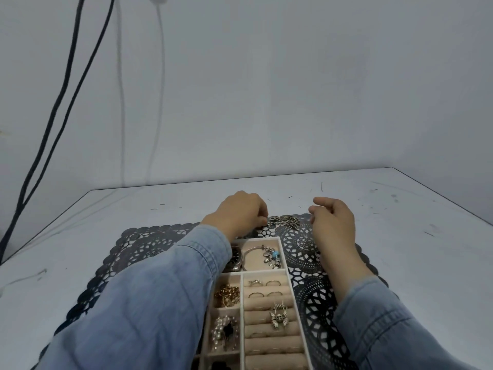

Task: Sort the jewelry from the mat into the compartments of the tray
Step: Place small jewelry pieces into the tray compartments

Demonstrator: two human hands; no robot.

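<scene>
Silver chunky-link chain (284, 221), bunched in a loose heap at the far edge of the black lace-pattern openwork mat (149, 244), just beyond the white-framed tray with beige velvet compartments (283, 252). It is not yet sorted. Left hand (238, 213): fingers curled down, tips pinching the heap's left end, apparently to gather it for lifting. Right hand (334, 222): near the heap's right end but apart from it, fingers loosely curled, holding nothing; likely placed to catch trailing links. Both blue denim sleeves (160, 295) cross the tray, the left hiding its left side. Far compartment: dark-faced metal watch (236, 259) and silver charm bracelet with blue bead (269, 256). Nearer: gold chain (228, 295) and thin rings in padded rolls (269, 316). Everything rests on the pale grey table (133, 206).
</scene>
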